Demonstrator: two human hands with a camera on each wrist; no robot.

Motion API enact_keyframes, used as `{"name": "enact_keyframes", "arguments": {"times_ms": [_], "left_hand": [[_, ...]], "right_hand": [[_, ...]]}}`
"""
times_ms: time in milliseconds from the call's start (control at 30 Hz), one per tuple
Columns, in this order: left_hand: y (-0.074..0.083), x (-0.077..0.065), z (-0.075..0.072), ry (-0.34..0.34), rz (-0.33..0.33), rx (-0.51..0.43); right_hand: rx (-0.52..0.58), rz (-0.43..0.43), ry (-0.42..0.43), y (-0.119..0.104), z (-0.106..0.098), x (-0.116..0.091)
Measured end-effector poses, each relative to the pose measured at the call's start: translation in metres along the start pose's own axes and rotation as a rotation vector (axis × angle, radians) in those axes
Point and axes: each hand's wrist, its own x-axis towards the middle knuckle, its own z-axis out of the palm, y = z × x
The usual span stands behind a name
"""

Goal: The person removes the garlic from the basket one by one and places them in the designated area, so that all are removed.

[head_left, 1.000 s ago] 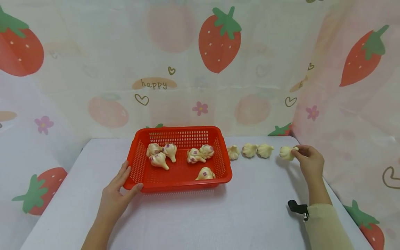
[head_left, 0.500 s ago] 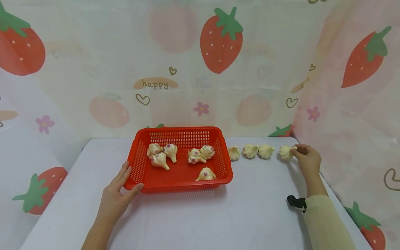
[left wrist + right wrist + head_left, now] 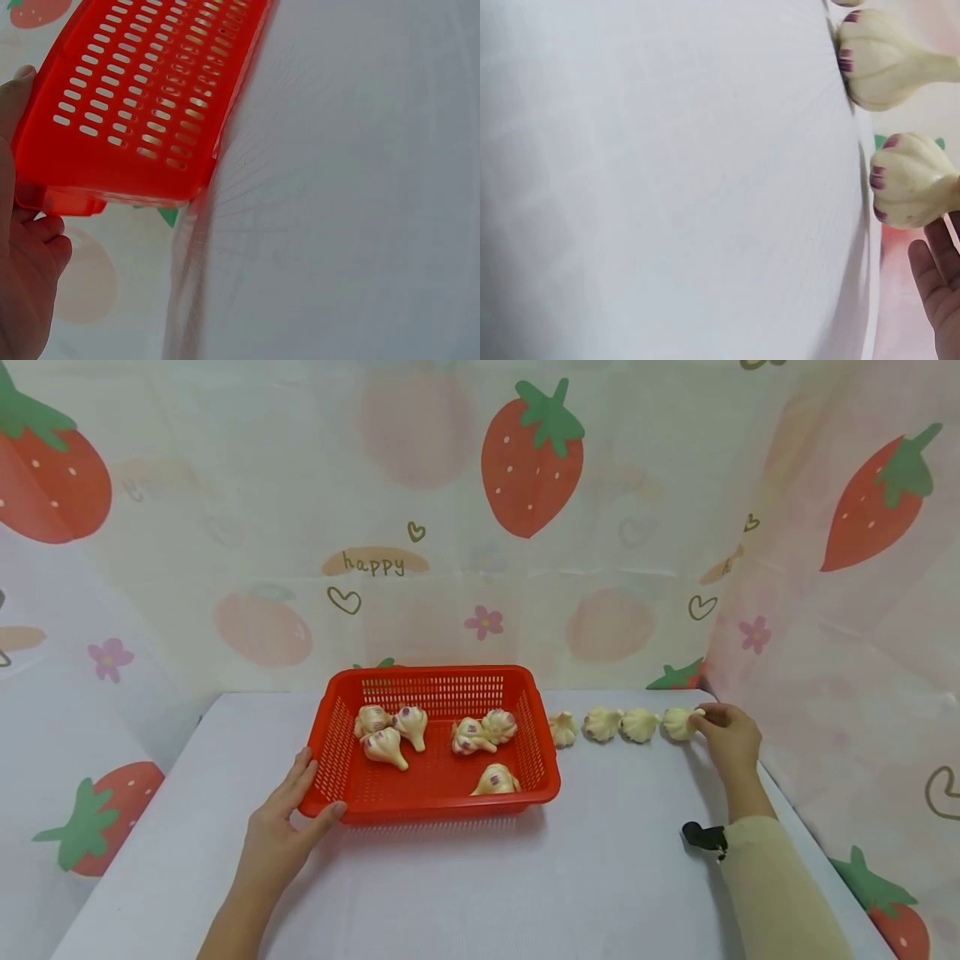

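At the right end of the back row, my right hand (image 3: 731, 739) pinches the stem of a garlic bulb (image 3: 677, 725). In the right wrist view this garlic bulb (image 3: 909, 182) sits close over the white tabletop, purple marks on its base. Three more bulbs line up to its left: one beside it (image 3: 639, 725), another (image 3: 602, 724), and a third (image 3: 562, 729) partly hidden by the red basket (image 3: 420, 814). My left hand (image 3: 279, 835) holds the basket's front left corner, thumb at the front rim and fingers along the left side. Several garlic bulbs (image 3: 384, 748) lie inside the basket.
A white cloth covers the table (image 3: 465, 893). Behind it and at both sides hangs a strawberry-print curtain (image 3: 480, 552), close to the row of bulbs. A black wrist piece (image 3: 703, 837) juts from the right sleeve (image 3: 780, 889).
My right hand has moved a little left with its garlic bulb, bringing it nearer the neighbouring bulb. My left hand and the basket have stayed in place.
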Motion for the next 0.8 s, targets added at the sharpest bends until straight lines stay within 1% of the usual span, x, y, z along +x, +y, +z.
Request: {"name": "enact_keyframes", "arguments": {"times_ms": [167, 400, 533, 800], "left_hand": [[0.001, 0.0003, -0.0004, -0.007, -0.012, 0.012], [-0.0005, -0.0004, 0.002, 0.001, 0.008, -0.004], [-0.0004, -0.0014, 0.0022, -0.002, 0.0, 0.003], [0.0006, -0.001, 0.001, 0.008, 0.007, -0.002]], "right_hand": [[0.0, 0.002, -0.014, 0.0038, 0.0036, 0.0006], [-0.034, 0.005, -0.019, 0.0053, 0.0029, -0.0001], [-0.05, -0.003, -0.011, 0.0049, 0.003, 0.0002], [-0.047, -0.024, -0.021, 0.0029, 0.0032, 0.0011]]}}
